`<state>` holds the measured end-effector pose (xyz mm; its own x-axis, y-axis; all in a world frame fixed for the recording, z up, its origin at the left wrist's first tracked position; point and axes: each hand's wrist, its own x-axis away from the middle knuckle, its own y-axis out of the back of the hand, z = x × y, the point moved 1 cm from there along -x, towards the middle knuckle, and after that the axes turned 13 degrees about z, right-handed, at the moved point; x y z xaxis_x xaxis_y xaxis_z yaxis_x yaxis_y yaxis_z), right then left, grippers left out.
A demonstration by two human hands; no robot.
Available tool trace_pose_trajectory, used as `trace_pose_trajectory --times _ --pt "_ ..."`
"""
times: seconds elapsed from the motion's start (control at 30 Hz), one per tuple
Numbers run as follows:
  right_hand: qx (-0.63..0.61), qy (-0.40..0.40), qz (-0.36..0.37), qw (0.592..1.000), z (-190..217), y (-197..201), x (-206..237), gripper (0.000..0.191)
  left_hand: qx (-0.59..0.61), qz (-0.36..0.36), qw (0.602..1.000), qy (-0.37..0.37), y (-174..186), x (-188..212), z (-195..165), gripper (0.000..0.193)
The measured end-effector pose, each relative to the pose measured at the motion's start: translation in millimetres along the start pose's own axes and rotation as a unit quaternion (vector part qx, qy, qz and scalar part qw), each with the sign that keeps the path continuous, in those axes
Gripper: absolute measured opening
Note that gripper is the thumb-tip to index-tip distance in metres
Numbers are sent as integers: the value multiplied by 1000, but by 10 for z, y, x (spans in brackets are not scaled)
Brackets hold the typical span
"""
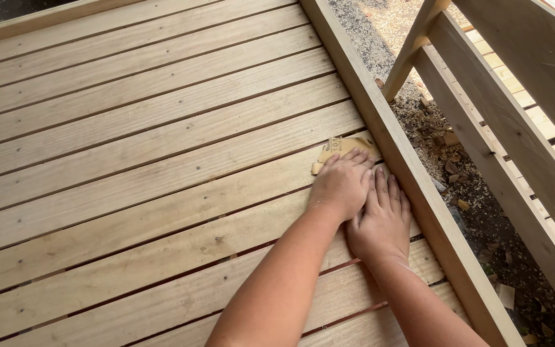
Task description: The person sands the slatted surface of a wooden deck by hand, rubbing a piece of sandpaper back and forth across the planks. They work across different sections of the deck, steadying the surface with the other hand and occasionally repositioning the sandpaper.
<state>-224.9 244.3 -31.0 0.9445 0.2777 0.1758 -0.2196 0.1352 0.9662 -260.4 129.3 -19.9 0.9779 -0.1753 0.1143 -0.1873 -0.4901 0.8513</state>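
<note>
Matt, bare wooden slats point(149, 128); rough tan sandpaper point(345, 146)
</note>
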Motion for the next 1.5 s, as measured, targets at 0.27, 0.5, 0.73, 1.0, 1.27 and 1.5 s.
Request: trace_pose_trajectory --times 0.27,0.5,0.73,1.0,1.27,1.5 --pt "-7 -17 25 1000 70 48 20 73 -37 -84 977 193 1065 2839 1562 42" --pt "-2 -21 28 999 53 14 19 72 12 -21 995 95 516 1494 1025 38" --pt "15 -13 31 999 15 24 7 74 3 24 999 23 128 -75 47 44" --pt "-13 -49 110 993 143 185 48 72 -29 -138 974 176 957 2537 1601 38" --pt "-39 -38 91 994 124 179 70 67 51 -32 996 59 362 935 633 39" --pt "-47 -45 90 994 79 145 74 64 9 -4 1000 1 16 330 189 42"
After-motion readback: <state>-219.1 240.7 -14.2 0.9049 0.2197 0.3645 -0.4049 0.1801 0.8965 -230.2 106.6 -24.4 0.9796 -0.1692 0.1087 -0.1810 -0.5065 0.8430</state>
